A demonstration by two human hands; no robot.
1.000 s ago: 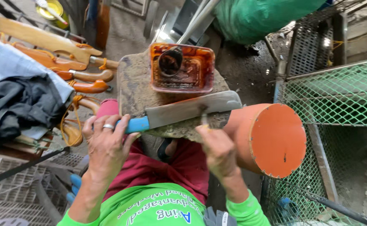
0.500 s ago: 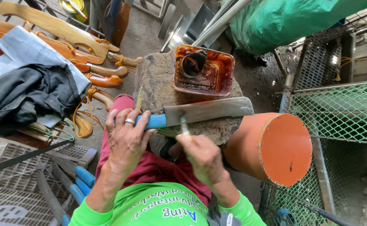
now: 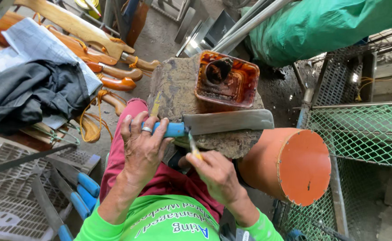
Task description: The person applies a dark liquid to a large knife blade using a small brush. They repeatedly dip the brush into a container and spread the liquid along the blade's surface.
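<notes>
Left hand [image 3: 143, 145] grips cleaver [image 3: 225, 122] by blue handle, blade broad, grey; right hand [image 3: 216, 172] pinches thin stick [image 3: 193, 146].

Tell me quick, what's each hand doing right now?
Left hand: closed on the knife's blue handle.
Right hand: pinching a thin stick, tip by the blade.

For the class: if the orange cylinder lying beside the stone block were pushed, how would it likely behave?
The orange cylinder lies on its round side, so it would probably roll. It looks rigid, likely keeping its shape. Its weight cannot be judged.
</notes>
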